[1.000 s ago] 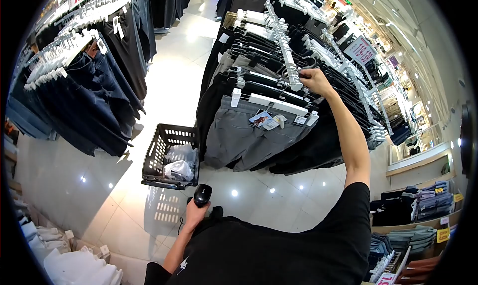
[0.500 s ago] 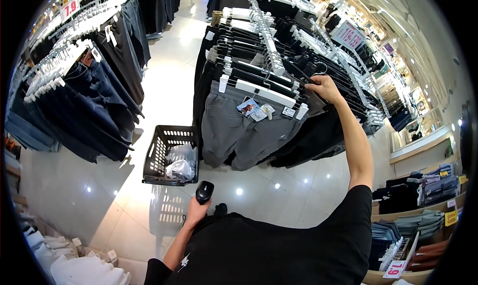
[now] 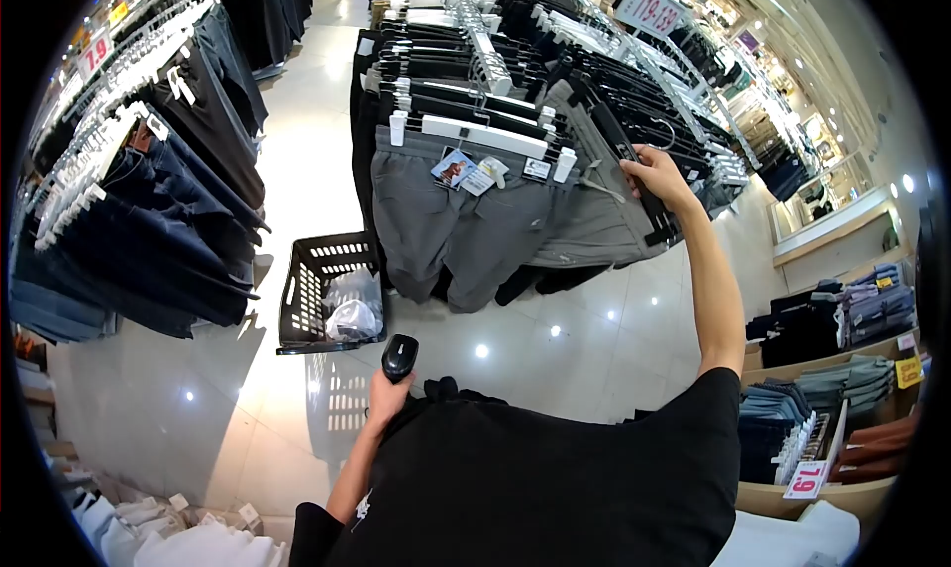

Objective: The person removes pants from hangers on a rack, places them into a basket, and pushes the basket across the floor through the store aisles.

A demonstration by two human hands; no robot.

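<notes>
My left hand (image 3: 388,399) is closed around the handle of a black handheld barcode scanner (image 3: 400,355), held low in front of my body. Out at the rack, my right hand (image 3: 661,178) grips a black trouser hanger (image 3: 608,126) by its bar. Grey trousers (image 3: 599,228) with a pale drawstring hang from that hanger, tilted outward from the row. Just to their left, darker grey trousers (image 3: 421,206) hang on a white-clipped hanger (image 3: 483,134), with paper tags at the waistband. My right fingertips are partly hidden against the hanger.
A black plastic basket (image 3: 289,314) holding clear plastic packaging (image 3: 354,305) stands on the floor beside the rack. Dark jeans (image 3: 163,230) hang on the left. Shelves of folded clothes (image 3: 842,384) are at right; white garments (image 3: 188,542) lie lower left. A price sign (image 3: 649,7) tops the rack.
My right hand has drawn the black hanger outward from the row, bringing the lighter grey trousers into view. The camera view has shifted slightly; the scanner remains in my left hand.
</notes>
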